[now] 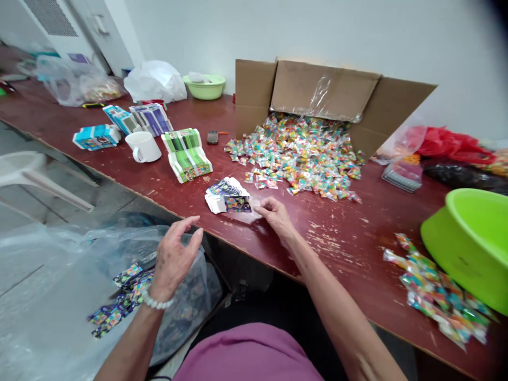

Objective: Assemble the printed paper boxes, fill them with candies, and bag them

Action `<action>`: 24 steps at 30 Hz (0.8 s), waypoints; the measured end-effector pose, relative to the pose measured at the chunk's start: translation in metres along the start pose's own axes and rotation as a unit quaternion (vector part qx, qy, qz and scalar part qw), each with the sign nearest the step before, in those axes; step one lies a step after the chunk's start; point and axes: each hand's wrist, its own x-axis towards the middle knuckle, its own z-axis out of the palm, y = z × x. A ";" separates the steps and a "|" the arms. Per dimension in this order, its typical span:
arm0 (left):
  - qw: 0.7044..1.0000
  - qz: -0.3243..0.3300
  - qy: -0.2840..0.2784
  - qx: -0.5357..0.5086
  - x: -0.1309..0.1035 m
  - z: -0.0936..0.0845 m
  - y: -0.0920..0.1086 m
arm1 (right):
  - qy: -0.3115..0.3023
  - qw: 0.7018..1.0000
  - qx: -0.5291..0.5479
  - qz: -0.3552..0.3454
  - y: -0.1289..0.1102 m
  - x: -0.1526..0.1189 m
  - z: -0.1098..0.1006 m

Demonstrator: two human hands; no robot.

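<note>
My right hand (275,214) is at the stack of flat, dark purple printed cartons (228,189) on the red table. Its thumb and forefinger pinch the pale end flap of the topmost carton (238,204). My left hand (177,256), with a beaded bracelet at the wrist, hovers off the table's front edge, thumb and fingers apart and nothing in them. Below it a large clear plastic bag (59,264) holds several purple printed cartons (123,307). A heap of wrapped candies (301,156) spills from an open cardboard box (321,90) beyond my right hand.
Green cartons (187,156), a white mug (143,147), blue cartons (96,137) and purple cartons (151,119) stand on the left. To the right are a green basin (456,238) and filled candy packets (440,296). A white plastic stool (27,169) stands beside the table.
</note>
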 end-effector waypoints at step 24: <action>0.785 -0.194 -0.408 -0.424 -0.036 0.039 0.082 | -0.207 0.926 0.308 0.067 -0.049 -0.127 -0.017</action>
